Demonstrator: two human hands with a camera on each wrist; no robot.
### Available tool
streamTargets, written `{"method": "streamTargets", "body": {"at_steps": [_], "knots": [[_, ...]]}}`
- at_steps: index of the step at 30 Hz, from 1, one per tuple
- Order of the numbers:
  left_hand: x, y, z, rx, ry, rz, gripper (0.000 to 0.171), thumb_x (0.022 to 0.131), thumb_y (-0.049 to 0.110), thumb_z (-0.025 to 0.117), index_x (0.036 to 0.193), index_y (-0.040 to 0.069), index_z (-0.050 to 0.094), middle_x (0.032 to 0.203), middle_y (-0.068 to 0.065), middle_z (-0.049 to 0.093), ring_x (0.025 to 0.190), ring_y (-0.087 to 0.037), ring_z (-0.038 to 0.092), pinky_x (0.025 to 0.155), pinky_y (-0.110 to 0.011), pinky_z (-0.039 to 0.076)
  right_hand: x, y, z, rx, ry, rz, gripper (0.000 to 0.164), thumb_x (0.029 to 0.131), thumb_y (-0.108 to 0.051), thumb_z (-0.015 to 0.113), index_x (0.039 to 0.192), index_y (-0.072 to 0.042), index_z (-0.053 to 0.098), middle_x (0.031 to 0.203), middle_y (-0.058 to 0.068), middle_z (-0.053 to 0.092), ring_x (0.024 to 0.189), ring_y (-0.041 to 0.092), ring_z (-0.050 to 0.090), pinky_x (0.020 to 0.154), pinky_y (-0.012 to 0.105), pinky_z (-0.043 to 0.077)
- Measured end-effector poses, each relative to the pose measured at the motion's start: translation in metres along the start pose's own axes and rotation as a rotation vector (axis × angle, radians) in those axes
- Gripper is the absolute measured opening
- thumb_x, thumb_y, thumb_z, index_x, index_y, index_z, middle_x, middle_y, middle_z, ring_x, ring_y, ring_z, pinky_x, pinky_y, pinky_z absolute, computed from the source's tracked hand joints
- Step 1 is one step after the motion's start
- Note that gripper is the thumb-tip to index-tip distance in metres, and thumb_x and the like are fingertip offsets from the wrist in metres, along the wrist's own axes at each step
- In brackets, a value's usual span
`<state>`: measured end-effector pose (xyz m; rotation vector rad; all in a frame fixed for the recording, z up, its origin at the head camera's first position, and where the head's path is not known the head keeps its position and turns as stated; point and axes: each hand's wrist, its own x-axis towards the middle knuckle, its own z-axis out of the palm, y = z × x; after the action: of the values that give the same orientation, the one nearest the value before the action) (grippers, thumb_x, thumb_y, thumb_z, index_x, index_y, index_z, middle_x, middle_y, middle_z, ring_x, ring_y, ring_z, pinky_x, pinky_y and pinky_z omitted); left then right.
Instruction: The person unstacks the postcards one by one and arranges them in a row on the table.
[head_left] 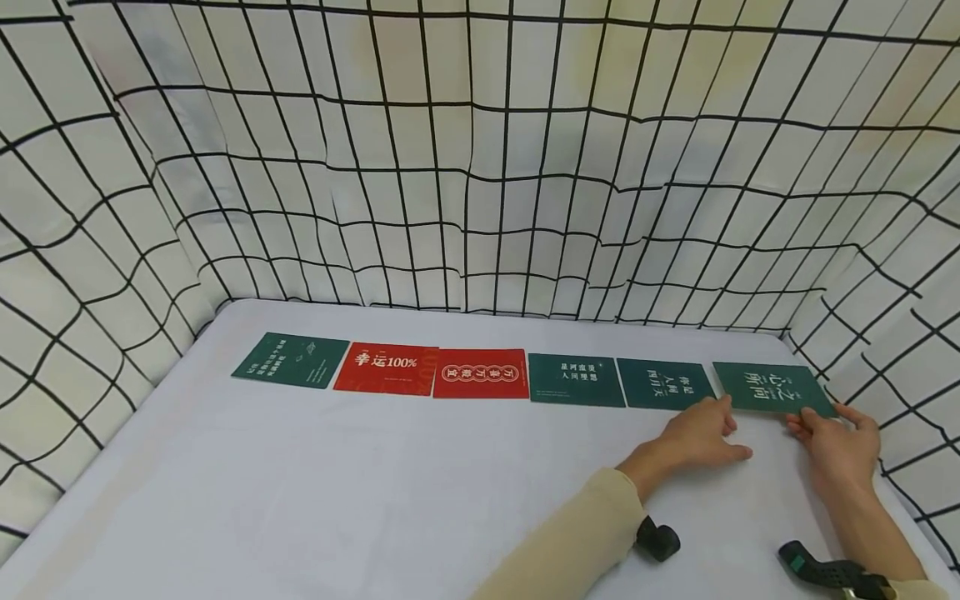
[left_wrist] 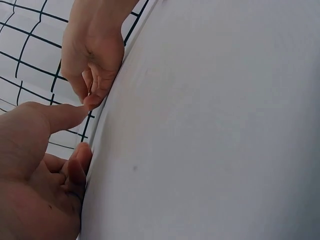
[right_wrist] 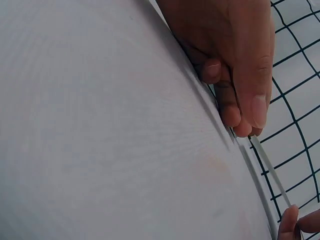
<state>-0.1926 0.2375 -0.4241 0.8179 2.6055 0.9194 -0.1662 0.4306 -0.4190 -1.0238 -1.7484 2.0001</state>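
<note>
At the right end of a row of cards, my right hand (head_left: 843, 450) pinches the near right corner of a dark green card (head_left: 772, 385) with large white characters. The right wrist view shows that hand's thumb (right_wrist: 256, 102) against the fingers and the card's thin pale edge running from them. My left hand (head_left: 697, 435) lies just left of it, fingertips at the gap between this card and a neighbouring teal card (head_left: 663, 382). Its thumb (left_wrist: 67, 117) stands out away from the fingers in the left wrist view.
Further left in the row lie another green card (head_left: 576, 380), two red cards (head_left: 480, 373) and a tilted green card (head_left: 292, 360). A white cloth covers the table (head_left: 337, 492). Black netting (head_left: 487, 167) over pale sheeting rises at the back and both sides.
</note>
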Motion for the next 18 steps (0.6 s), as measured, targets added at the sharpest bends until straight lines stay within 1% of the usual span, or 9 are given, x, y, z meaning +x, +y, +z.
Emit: {"method": "streamTargets", "body": {"at_steps": [3, 7, 10, 12, 13, 14, 17, 18], "knots": [[0.0001, 0.0010, 0.0012, 0.069, 0.005, -0.008, 0.066, 0.096, 0.046, 0.073, 0.152, 0.024, 0.047, 0.107, 0.024, 0.063, 0.091, 0.009, 0.054, 0.074, -0.009, 0.041, 0.0014, 0.0000, -0.0009, -0.017, -0.008, 0.012, 0.077, 0.105, -0.006, 0.054, 0.166, -0.025, 0.012, 0.088, -0.013, 0.057, 0.067, -0.002, 0.067, 0.068, 0.013, 0.059], [0.0009, 0.0012, 0.0016, 0.108, 0.011, -0.022, 0.061, 0.097, 0.047, 0.071, 0.149, 0.025, 0.050, 0.105, 0.023, 0.062, 0.089, 0.008, 0.053, 0.072, -0.010, 0.040, 0.0035, -0.0012, -0.0004, -0.057, -0.024, 0.014, 0.080, 0.104, -0.002, 0.054, 0.167, -0.022, 0.009, 0.074, -0.015, 0.057, 0.064, -0.002, 0.066, 0.066, 0.013, 0.059], [0.0020, 0.0011, 0.0014, 0.124, 0.010, -0.026, 0.058, 0.097, 0.047, 0.070, 0.147, 0.024, 0.051, 0.104, 0.022, 0.061, 0.088, 0.007, 0.052, 0.072, -0.011, 0.040, 0.0049, -0.0020, 0.0008, -0.114, -0.023, 0.012, 0.081, 0.103, -0.002, 0.054, 0.168, -0.019, 0.008, 0.077, -0.015, 0.055, 0.063, -0.003, 0.066, 0.067, 0.013, 0.059], [0.0025, 0.0013, 0.0012, 0.134, 0.007, -0.027, 0.059, 0.097, 0.047, 0.070, 0.148, 0.024, 0.050, 0.104, 0.021, 0.061, 0.088, 0.006, 0.052, 0.072, -0.011, 0.040, 0.0054, -0.0023, 0.0021, -0.165, -0.017, -0.001, 0.080, 0.103, -0.002, 0.054, 0.168, -0.016, 0.008, 0.089, -0.011, 0.056, 0.064, -0.006, 0.064, 0.069, 0.012, 0.058], [0.0026, 0.0014, 0.0010, 0.137, 0.004, -0.028, 0.059, 0.097, 0.047, 0.070, 0.148, 0.024, 0.050, 0.104, 0.021, 0.061, 0.088, 0.006, 0.052, 0.071, -0.011, 0.040, 0.0055, -0.0022, 0.0023, -0.192, -0.013, -0.007, 0.080, 0.103, -0.003, 0.054, 0.168, -0.015, 0.008, 0.089, -0.011, 0.055, 0.064, -0.006, 0.063, 0.068, 0.011, 0.058], [0.0024, 0.0015, 0.0007, 0.136, 0.002, -0.030, 0.060, 0.097, 0.047, 0.070, 0.149, 0.024, 0.050, 0.104, 0.021, 0.061, 0.088, 0.006, 0.053, 0.072, -0.011, 0.041, 0.0053, -0.0019, 0.0027, -0.221, -0.007, -0.014, 0.080, 0.104, -0.004, 0.054, 0.168, -0.014, 0.008, 0.093, -0.010, 0.055, 0.063, -0.007, 0.062, 0.068, 0.010, 0.057], [0.0015, 0.0019, -0.0009, 0.139, -0.004, -0.027, 0.065, 0.097, 0.047, 0.070, 0.153, 0.023, 0.047, 0.106, 0.021, 0.061, 0.090, 0.006, 0.053, 0.073, -0.011, 0.041, 0.0024, -0.0016, 0.0038, -0.302, 0.008, -0.045, 0.079, 0.105, -0.008, 0.054, 0.168, -0.013, 0.007, 0.094, -0.011, 0.053, 0.063, -0.009, 0.059, 0.067, 0.009, 0.055], [0.0012, 0.0021, -0.0017, 0.142, -0.005, -0.025, 0.066, 0.097, 0.047, 0.069, 0.154, 0.023, 0.045, 0.106, 0.020, 0.061, 0.090, 0.006, 0.053, 0.073, -0.011, 0.041, 0.0015, -0.0015, 0.0036, -0.313, 0.012, -0.047, 0.079, 0.104, -0.009, 0.054, 0.168, -0.013, 0.007, 0.090, -0.013, 0.053, 0.063, -0.009, 0.059, 0.065, 0.008, 0.054]]}}
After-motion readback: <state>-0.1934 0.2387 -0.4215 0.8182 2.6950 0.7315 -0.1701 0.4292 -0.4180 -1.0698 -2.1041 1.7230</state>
